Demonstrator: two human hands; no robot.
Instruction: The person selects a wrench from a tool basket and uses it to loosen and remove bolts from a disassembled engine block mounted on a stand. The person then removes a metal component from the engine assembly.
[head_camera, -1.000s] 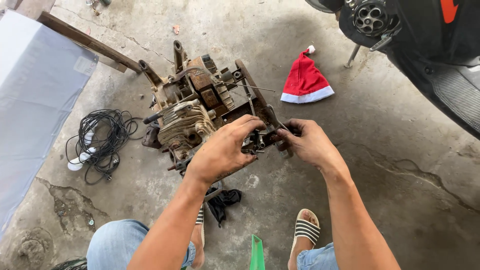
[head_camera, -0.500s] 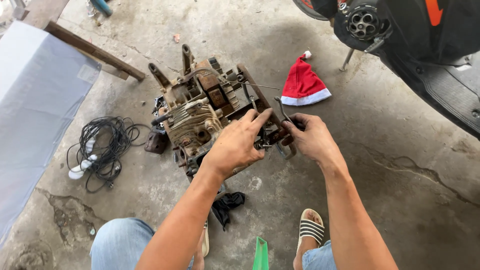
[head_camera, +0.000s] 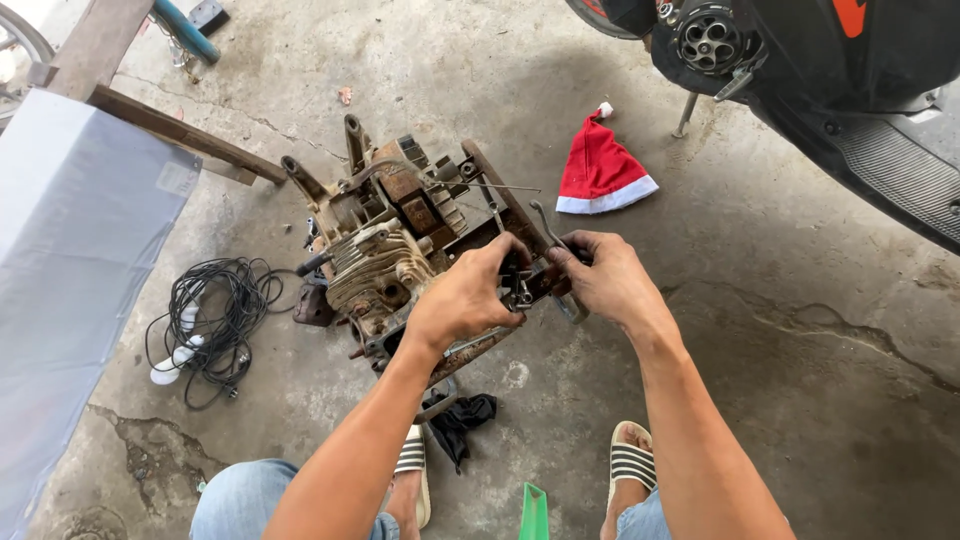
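Bare forearms, no sleeves. Left hand (head_camera: 465, 300), right hand (head_camera: 607, 282) ungloved. Blue jeans (head_camera: 235, 495); black-and-white striped slide sandals (head_camera: 632, 462).

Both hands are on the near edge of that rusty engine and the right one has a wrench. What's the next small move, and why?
Probably a short turn of the wrench while the left hand steadies the engine. The right hand grips the wrench at the engine's near edge, both hands meeting at one spot. The fastener itself is hidden by the fingers, so check seating first.
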